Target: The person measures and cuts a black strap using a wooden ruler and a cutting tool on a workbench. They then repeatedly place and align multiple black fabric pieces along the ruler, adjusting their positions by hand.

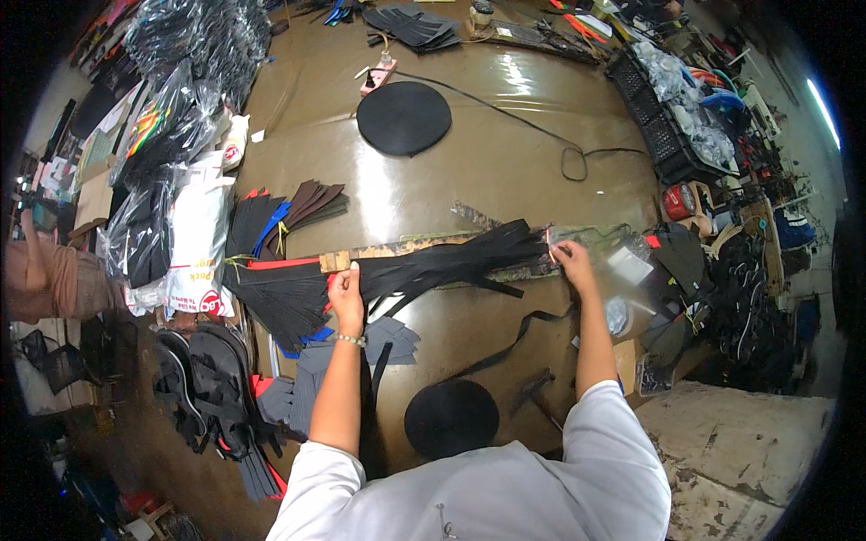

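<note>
A heap of long black webbing straps [433,265] lies across a narrow worn board [410,244] in front of me. My left hand [345,293] is closed on a black strap at the heap's left end, its thumb against a small wooden block [335,261]. At the board's right end, my right hand [570,258] is closed in a pinch beside a thin upright wire [548,236] with an orange tint. What its fingertips hold is too small to make out. Fanned bundles of cut black straps [281,299] lie left of my left hand.
Rolls of black webbing [403,119] [451,419] lie beyond and nearer than the board. A hammer [538,397] rests near my right forearm. A power strip [378,77] trails a cable. Black sandals [216,379], a white bag [200,234] and a black crate [654,117] flank the table.
</note>
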`<state>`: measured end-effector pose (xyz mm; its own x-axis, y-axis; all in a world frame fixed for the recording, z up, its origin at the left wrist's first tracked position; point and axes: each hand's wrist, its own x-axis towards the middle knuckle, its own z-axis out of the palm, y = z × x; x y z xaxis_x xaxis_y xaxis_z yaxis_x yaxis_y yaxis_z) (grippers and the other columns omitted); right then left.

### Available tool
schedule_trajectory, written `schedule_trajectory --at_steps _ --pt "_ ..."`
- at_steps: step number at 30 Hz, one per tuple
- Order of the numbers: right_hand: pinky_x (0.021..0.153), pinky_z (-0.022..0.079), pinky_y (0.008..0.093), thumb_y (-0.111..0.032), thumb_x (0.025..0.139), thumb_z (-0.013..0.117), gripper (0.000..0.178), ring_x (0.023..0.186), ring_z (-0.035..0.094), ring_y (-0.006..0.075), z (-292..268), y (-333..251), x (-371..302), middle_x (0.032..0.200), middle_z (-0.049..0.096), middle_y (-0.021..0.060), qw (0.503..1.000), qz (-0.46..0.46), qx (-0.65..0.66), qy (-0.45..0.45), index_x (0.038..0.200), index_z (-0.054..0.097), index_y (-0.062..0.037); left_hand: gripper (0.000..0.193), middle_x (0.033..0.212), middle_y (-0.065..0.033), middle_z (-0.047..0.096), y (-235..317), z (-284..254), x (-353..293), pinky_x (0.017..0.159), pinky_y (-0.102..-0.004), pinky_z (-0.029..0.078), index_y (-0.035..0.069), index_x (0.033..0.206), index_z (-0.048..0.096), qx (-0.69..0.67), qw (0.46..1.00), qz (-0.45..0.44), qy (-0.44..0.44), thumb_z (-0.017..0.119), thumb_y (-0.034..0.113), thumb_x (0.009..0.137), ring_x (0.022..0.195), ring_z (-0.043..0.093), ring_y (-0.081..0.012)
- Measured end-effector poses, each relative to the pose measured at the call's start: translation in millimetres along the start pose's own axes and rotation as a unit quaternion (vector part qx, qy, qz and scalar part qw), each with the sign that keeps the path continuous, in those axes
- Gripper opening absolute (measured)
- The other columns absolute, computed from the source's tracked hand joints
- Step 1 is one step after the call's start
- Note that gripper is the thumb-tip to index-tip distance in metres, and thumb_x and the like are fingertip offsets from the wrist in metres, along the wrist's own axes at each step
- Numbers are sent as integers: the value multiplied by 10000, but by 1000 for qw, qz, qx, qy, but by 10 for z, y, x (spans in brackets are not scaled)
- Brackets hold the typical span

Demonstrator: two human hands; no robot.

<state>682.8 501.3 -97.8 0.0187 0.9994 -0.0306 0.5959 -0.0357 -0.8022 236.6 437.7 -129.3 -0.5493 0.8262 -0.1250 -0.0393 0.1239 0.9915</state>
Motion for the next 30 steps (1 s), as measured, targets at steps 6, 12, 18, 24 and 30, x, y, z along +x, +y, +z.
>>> schedule_trajectory --at_steps 6,12,18,24,30 --pt "673 444 399 -245 813 578 238 790 572 390 -234 -627 -138 808 604 211 970 -3 -196 147 841 591 -10 181 669 40 524 156 -74 -9 533 -183 343 21 746 563 19 999 -31 -29 623 172 823 566 413 -28" --pt "637 442 376 -231 839 551 231 727 582 360 -438 -1309 -967 766 600 203 964 15 -219 151 847 573 -1 384 997 -139 496 789 -62 -373 793 -365 417 21 934 522 321 917 236 -8 691 214 647 907 506 -285" --pt "613 437 377 -209 844 546 216 684 579 342 -456 -1391 -1682 736 589 201 974 107 -194 55 837 568 6 690 1166 -144 446 804 468 -505 946 -402 328 28 1142 446 523 737 385 -186 743 284 574 1100 418 -317" --pt "625 430 373 -211 852 536 226 693 564 354 -625 -1212 -2080 742 582 204 978 111 -174 8 846 559 14 191 886 -196 582 878 469 -242 727 -425 456 3 893 495 520 707 301 -373 534 91 729 845 573 -335" --pt "628 425 360 -222 857 537 238 666 550 328 -631 -1380 -2045 745 583 189 986 67 -153 -24 846 565 15 331 833 -260 557 1546 2 -511 723 -403 427 -54 971 454 404 797 93 -440 551 192 771 806 554 -375"
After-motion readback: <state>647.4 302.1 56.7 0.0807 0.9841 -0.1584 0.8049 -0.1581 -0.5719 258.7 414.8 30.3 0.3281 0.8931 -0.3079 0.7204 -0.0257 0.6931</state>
